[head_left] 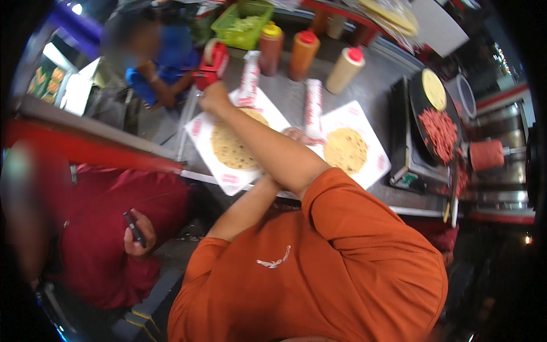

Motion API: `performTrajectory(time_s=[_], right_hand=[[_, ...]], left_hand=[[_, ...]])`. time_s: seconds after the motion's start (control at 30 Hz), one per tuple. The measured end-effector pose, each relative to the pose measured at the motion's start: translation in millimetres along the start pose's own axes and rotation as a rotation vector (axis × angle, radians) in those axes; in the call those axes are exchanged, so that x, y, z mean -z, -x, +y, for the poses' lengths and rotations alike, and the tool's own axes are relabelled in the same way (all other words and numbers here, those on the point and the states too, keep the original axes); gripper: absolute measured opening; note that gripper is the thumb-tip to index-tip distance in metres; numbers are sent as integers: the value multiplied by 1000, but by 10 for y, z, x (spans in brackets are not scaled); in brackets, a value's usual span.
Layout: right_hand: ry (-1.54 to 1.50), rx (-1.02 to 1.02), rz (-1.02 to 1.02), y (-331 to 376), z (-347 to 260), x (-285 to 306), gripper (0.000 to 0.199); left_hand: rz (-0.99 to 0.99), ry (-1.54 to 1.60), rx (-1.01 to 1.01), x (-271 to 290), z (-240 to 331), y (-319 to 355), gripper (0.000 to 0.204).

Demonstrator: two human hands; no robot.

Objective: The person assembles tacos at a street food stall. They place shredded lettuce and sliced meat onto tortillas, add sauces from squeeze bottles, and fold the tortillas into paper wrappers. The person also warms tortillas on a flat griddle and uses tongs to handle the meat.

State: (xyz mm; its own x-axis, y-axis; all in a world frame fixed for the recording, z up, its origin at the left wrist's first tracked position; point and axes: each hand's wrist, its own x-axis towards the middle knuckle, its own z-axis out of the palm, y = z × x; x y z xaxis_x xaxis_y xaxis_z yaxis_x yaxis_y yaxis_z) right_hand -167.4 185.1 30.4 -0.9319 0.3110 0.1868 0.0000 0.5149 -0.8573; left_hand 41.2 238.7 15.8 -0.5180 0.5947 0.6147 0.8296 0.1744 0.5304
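Note:
My right forearm crosses over my left one, reaching to the far left. There my right hand [212,98] is closed on a red tape dispenser [211,69]. My left hand [294,133] is mostly hidden behind the right forearm; a blurred bit shows beside the lower end of a paper-wrapped roll [313,108]. Another wrapped roll [249,77] lies next to the dispenser. Under my right arm, a browned flatbread [231,145] rests on printed white paper [200,132]. A second flatbread [345,150] lies on another paper sheet [373,154] to the right.
Three sauce bottles, red [271,51], orange [303,56] and cream [345,71], stand behind the rolls. A green basket [245,25] holds shredded greens. At right, a black pan [419,108] bears sliced meat [439,134] and flatbread. A person in maroon [114,228] stands at left.

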Motion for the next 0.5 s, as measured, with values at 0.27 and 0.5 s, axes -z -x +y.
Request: performTrajectory(time_s=[0.27,0.5], right_hand=[[-152,128,174,1631,58,2906,15],[341,124,221,1886,719,3001,20]], left_hand=[[191,83,289,-20,148,-72,5],[113,122,346,101,211,-161,11]])
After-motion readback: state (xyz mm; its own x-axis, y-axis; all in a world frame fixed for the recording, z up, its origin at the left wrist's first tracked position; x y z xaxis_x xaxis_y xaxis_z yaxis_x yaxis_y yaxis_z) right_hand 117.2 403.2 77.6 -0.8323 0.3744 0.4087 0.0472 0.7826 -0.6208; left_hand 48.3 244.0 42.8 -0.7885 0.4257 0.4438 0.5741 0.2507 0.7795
